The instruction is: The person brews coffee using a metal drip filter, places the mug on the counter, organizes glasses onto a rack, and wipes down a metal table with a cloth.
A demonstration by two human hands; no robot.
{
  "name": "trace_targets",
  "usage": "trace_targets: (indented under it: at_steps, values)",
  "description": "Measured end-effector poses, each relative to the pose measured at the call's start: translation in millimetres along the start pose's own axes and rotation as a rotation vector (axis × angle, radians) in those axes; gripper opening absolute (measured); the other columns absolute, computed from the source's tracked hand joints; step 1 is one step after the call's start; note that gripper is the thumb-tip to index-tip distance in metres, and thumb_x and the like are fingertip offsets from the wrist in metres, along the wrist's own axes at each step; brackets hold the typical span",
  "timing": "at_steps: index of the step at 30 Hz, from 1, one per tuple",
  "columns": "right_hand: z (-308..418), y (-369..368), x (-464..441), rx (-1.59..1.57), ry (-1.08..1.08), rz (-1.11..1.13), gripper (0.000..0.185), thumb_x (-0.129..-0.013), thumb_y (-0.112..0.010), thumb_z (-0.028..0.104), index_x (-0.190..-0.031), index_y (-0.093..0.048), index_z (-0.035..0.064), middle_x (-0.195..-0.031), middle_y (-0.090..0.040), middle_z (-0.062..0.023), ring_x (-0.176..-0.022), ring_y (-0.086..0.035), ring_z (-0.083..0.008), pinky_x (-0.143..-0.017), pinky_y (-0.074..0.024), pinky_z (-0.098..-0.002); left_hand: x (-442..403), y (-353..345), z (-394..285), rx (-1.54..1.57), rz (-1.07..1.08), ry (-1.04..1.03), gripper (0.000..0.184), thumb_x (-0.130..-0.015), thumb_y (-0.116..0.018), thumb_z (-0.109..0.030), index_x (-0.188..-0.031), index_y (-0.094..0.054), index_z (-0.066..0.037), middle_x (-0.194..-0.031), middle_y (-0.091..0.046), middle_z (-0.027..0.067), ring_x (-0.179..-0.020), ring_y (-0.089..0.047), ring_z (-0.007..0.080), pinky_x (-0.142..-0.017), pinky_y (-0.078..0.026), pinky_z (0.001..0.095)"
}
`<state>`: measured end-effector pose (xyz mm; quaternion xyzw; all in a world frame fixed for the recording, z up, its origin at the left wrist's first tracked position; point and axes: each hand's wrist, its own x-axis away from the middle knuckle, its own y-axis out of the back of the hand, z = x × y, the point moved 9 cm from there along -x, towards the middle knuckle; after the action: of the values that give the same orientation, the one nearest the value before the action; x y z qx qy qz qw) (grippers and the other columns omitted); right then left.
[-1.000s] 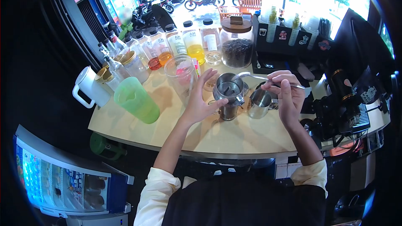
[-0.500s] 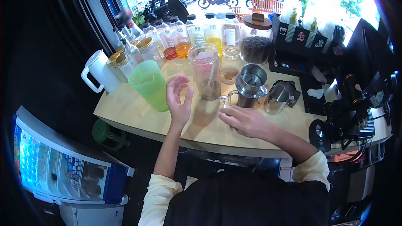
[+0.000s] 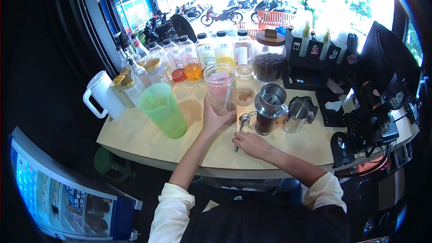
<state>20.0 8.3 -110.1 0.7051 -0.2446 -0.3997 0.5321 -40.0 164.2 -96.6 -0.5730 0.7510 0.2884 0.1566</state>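
Observation:
My left hand point(image 3: 217, 117) is wrapped round the lower part of a tall clear jar point(image 3: 220, 74). Inside the jar a pale stick-like handle and something pinkish show; a brown layer is partly visible near its bottom. In my right hand point(image 3: 251, 144) is a metal spoon point(image 3: 243, 119), its bowl pointing away from me above the table. Just right of the spoon stands a glass mug point(image 3: 265, 125) of dark liquid with a metal drip filter point(image 3: 272, 94) on top. A small round dish point(image 3: 245, 95) of brown bits sits behind the mug.
A green pitcher point(image 3: 164, 114) and a white jug point(image 3: 108, 96) stand at left. Syrup bottles point(image 3: 192, 58) and a wooden-lidded jar point(image 3: 269, 65) line the back. A metal cup point(image 3: 295, 118) and black equipment point(image 3: 373, 117) occupy the right. The table's front edge point(image 3: 211, 171) is close.
My left hand has moved from beside the jar to grip it. My right hand has shifted slightly with the spoon, and the camera view has tilted.

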Motion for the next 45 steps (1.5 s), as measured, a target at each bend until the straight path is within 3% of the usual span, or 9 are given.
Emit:
trace_targets:
  at_steps: [8,14,20,22,28,35,40,44,45]
  values:
    - [-4,24,-7,-0.166,-0.077,0.104,0.030,-0.076,-0.055,0.000,-0.106,-0.055,0.0002,-0.101,-0.057,-0.0135,-0.091,-0.061,-0.0299,-0.077,-0.0512,-0.0375,7,6,-10,0.100,0.000,0.070,0.100,-0.057,-0.088,-0.023,-0.136,-0.030,0.000,-0.127,-0.047,0.0202,-0.118,-0.049,0.0280,-0.099,-0.042,0.0387]
    - [-39,206,-42,-0.454,-0.132,-0.547,0.014,-0.085,-0.056,0.003,-0.098,-0.061,0.0004,-0.089,-0.062,-0.0138,-0.077,-0.063,-0.0304,-0.070,-0.0503,-0.0370,14,19,-25,0.209,-0.098,-0.009,0.098,-0.057,-0.085,-0.012,-0.137,-0.029,-0.002,-0.128,-0.045,0.0174,-0.121,-0.046,0.0272,-0.102,-0.039,0.0386]
    - [-41,169,-93,-0.367,0.028,-0.125,0.014,-0.080,-0.058,0.001,-0.092,-0.064,-0.0031,-0.089,-0.064,-0.0184,-0.079,-0.063,-0.0344,-0.075,-0.0501,-0.0386,20,26,-51,-0.041,-0.084,-0.184,0.098,-0.056,-0.085,-0.010,-0.136,-0.029,-0.004,-0.128,-0.044,0.0161,-0.119,-0.049,0.0289,-0.098,-0.045,0.0394]
    - [-38,145,-105,-0.228,0.102,0.024,0.010,-0.076,-0.061,0.010,-0.079,-0.066,0.0010,-0.079,-0.064,-0.0174,-0.072,-0.064,-0.0320,-0.070,-0.0514,-0.0371,21,24,-55,-0.076,-0.052,-0.246,0.098,-0.056,-0.085,-0.011,-0.137,-0.029,-0.005,-0.128,-0.044,0.0164,-0.119,-0.049,0.0298,-0.098,-0.044,0.0403]
    - [-26,86,-114,0.130,0.105,0.538,0.009,-0.073,-0.066,0.017,-0.076,-0.069,0.0091,-0.081,-0.067,-0.0104,-0.072,-0.063,-0.0241,-0.065,-0.0523,-0.0352,24,24,-62,-0.081,-0.049,-0.288,0.100,-0.053,-0.087,-0.013,-0.137,-0.031,-0.007,-0.128,-0.045,0.0155,-0.118,-0.049,0.0320,-0.100,-0.043,0.0413]
    - [-49,13,-99,0.403,0.385,0.465,0.013,-0.075,-0.068,0.018,-0.086,-0.070,0.0111,-0.090,-0.068,-0.0087,-0.081,-0.064,-0.0225,-0.072,-0.0533,-0.0359,23,22,-72,-0.062,-0.017,-0.346,0.101,-0.047,-0.082,-0.004,-0.137,-0.035,-0.011,-0.121,-0.047,0.0139,-0.115,-0.047,0.0340,-0.100,-0.041,0.0424]
    - [-54,74,-88,-0.086,0.173,-0.079,0.023,-0.071,-0.071,0.014,-0.094,-0.069,0.0103,-0.094,-0.068,-0.0084,-0.084,-0.065,-0.0223,-0.080,-0.0510,-0.0305,22,20,-71,-0.057,-0.004,-0.328,0.100,-0.048,-0.081,-0.004,-0.137,-0.035,-0.011,-0.121,-0.047,0.0137,-0.115,-0.047,0.0339,-0.100,-0.041,0.0423]
    - [-39,80,-92,0.085,0.281,0.224,0.024,-0.073,-0.070,0.017,-0.095,-0.068,0.0077,-0.095,-0.068,-0.0108,-0.085,-0.065,-0.0238,-0.078,-0.0507,-0.0327,24,19,-67,-0.048,-0.009,-0.302,0.099,-0.050,-0.081,-0.005,-0.137,-0.035,-0.010,-0.121,-0.047,0.0141,-0.115,-0.048,0.0337,-0.099,-0.042,0.0418]
    - [-50,86,-93,-0.132,0.109,0.247,0.023,-0.074,-0.069,0.017,-0.094,-0.068,0.0061,-0.094,-0.068,-0.0123,-0.084,-0.065,-0.0250,-0.077,-0.0504,-0.0338,23,19,-65,-0.030,-0.020,-0.280,0.099,-0.051,-0.082,-0.005,-0.137,-0.034,-0.010,-0.121,-0.047,0.0143,-0.115,-0.048,0.0336,-0.099,-0.042,0.0417]
